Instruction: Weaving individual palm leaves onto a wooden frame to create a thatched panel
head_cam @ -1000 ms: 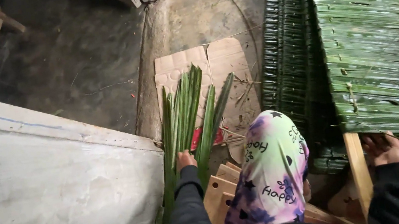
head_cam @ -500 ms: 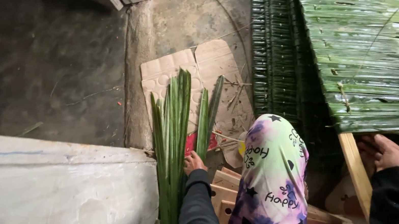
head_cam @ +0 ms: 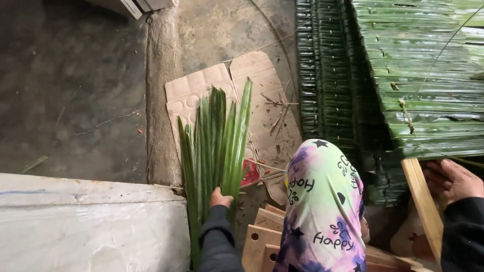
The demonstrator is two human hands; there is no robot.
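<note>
Your left hand [head_cam: 220, 197] grips the bundle of long green leaves [head_cam: 212, 140], which stands more upright now than a moment ago, its tips fanned over the flattened cardboard [head_cam: 261, 90] on the floor. The bundle is gathered and under your control. Your right hand [head_cam: 456, 179] rests open against the wooden slat [head_cam: 424, 205], beneath the near edge of the woven leaf panel [head_cam: 430, 49], hardly moved.
</note>
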